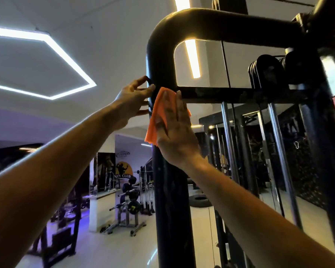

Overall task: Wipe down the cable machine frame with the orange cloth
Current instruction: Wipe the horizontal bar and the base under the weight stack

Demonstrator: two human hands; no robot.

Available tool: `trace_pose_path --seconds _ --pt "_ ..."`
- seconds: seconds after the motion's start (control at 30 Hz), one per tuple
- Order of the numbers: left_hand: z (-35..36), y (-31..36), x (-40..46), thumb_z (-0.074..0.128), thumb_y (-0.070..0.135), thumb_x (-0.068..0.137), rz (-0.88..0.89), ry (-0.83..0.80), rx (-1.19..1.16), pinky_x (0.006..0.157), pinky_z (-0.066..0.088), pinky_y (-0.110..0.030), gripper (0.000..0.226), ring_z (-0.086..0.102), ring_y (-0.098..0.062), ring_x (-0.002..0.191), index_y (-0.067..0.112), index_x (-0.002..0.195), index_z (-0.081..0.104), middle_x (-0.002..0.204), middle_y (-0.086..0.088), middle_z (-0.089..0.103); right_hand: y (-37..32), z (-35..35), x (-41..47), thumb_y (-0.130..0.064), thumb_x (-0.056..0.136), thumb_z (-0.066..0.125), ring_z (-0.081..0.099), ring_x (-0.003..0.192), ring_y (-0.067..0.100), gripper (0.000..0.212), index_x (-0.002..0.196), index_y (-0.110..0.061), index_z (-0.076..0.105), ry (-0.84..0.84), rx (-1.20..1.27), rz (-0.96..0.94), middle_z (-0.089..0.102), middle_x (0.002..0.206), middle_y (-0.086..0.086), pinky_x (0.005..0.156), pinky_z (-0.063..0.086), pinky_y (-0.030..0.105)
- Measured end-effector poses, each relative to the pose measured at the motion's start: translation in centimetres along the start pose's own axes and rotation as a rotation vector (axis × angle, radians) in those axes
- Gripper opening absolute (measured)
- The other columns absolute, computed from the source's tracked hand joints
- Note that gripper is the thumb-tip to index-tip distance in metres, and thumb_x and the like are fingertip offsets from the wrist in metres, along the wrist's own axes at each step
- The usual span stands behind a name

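Gym hall all round, white ceiling with a hexagon light strip (45, 60) well left of the black upright post (170, 190). Towering up the middle, that post of the cable machine frame (230, 26), curving at its top into a thick crossbar running right. Right of the post, pulleys (267, 74), chrome guide rods (228, 142) and a thin cable (225, 62) dropping from the crossbar. Low and left of the post, a plate rack (130, 207) on the pale floor, a wall banner (124, 167) behind it.

Now the action, high on the post, just under the bend. Right hand (174, 132) flat against the post's front, fingers straight and pointing up, pressing the orange cloth (157, 117) onto the metal. Grip there apart, no curl round anything, just palm pressure. Cloth spread under the fingers, one corner peeking above them, lower edge hanging just left of the wrist. Left hand (132, 99) on the post's left edge, level with the cloth, fingertips touching the tube and bracing, fingers spread and holding nothing.

Progress? Hard to call. Wiping under way at the post's upper stretch, by the look of it. Streaks and smudges showing on the post well below the cloth, and on the flat bar running right from the post, so plenty apparently left: lower post, crossbar, the right-hand members.
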State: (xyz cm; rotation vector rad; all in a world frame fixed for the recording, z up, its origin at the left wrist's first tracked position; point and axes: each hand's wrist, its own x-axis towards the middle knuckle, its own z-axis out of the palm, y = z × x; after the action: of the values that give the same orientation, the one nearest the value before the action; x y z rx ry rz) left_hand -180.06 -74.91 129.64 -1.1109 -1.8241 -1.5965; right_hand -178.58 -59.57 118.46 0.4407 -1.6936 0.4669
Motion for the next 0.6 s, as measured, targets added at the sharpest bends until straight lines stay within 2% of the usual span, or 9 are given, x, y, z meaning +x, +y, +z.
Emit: trace_pose_path --seconds 0.07,0.13,0.2,0.27,0.33,0.43,0.5,0.6 --pt "0.1 -0.5 -0.4 0.068 0.041 0.104 -0.011 -0.004 0.006 0.098 0.061 -0.042 0.069 0.067 -0.025 0.126 0.034 0.164 0.036 0.133 0.006 0.068 0.4 0.5 -2.5 -0.044 0.116 0.037 -0.016 0.167 0.018 0.072 0.170 -0.038 -0.010 0.033 -0.025 -0.016 -0.027 0.178 -0.012 0.128 0.032 0.064" --pt "0.0 -1.1 -0.9 0.067 0.041 0.104 -0.026 -0.028 0.014 0.103 0.060 -0.045 0.067 0.068 -0.025 0.125 0.033 0.164 0.037 0.135 0.005 0.068 0.7 1.3 -6.8 -0.041 0.115 0.039 -0.018 0.167 0.018 0.071 0.174 -0.034 -0.001 0.035 -0.024 0.010 -0.020 0.181 -0.008 0.129 0.032 0.063" --pt "-0.1 -1.5 -1.6 0.067 0.040 0.105 -0.047 -0.053 0.026 0.097 0.063 -0.040 0.066 0.072 -0.022 0.121 0.032 0.164 0.039 0.138 0.002 0.069 0.9 1.8 -10.3 -0.039 0.115 0.041 -0.016 0.168 0.021 0.071 0.174 -0.032 0.002 0.029 -0.010 -0.009 -0.015 0.182 -0.004 0.131 0.024 0.064" --pt "-0.2 -1.4 -2.1 0.067 0.039 0.104 -0.063 -0.063 0.041 0.093 0.064 -0.037 0.065 0.074 -0.019 0.117 0.030 0.163 0.040 0.137 0.002 0.071 0.9 1.7 -10.2 -0.041 0.113 0.044 -0.018 0.167 0.023 0.076 0.174 -0.035 -0.001 0.009 -0.010 -0.018 -0.017 0.181 -0.004 0.131 0.023 0.067" --pt "-0.2 -1.2 -2.3 0.068 0.038 0.103 -0.071 -0.062 0.072 0.098 0.063 -0.041 0.066 0.074 -0.019 0.117 0.029 0.163 0.041 0.138 0.000 0.071 0.7 1.3 -7.3 -0.043 0.111 0.044 -0.020 0.167 0.026 0.078 0.174 -0.035 -0.001 0.008 -0.039 -0.022 -0.020 0.181 -0.002 0.131 0.019 0.068" --pt "-0.2 -1.2 -2.8 0.071 0.039 0.101 -0.074 -0.056 0.127 0.102 0.061 -0.044 0.068 0.074 -0.020 0.119 0.028 0.162 0.042 0.138 -0.001 0.071 0.0 1.1 -3.7 -0.045 0.110 0.038 -0.014 0.168 0.031 0.074 0.175 -0.026 0.008 0.058 -0.085 -0.040 -0.010 0.182 0.007 0.133 0.011 0.065" --pt "0.1 -1.5 -3.1 0.072 0.039 0.101 -0.067 -0.036 0.133 0.098 0.063 -0.043 0.067 0.075 -0.018 0.116 0.028 0.161 0.043 0.136 -0.001 0.072 0.0 1.5 -4.5 -0.041 0.112 0.039 -0.009 0.168 0.032 0.070 0.174 -0.022 0.013 0.110 -0.082 -0.060 -0.004 0.182 0.011 0.134 0.010 0.062" --pt "0.7 -2.2 -3.8 0.071 0.036 0.102 -0.081 -0.003 0.063 0.099 0.063 -0.045 0.064 0.076 -0.019 0.115 0.028 0.160 0.045 0.134 -0.002 0.072 0.0 2.0 -10.5 -0.026 0.114 0.049 -0.008 0.169 0.030 0.068 0.174 -0.019 0.016 0.132 -0.035 -0.038 -0.003 0.183 0.009 0.134 0.015 0.062"
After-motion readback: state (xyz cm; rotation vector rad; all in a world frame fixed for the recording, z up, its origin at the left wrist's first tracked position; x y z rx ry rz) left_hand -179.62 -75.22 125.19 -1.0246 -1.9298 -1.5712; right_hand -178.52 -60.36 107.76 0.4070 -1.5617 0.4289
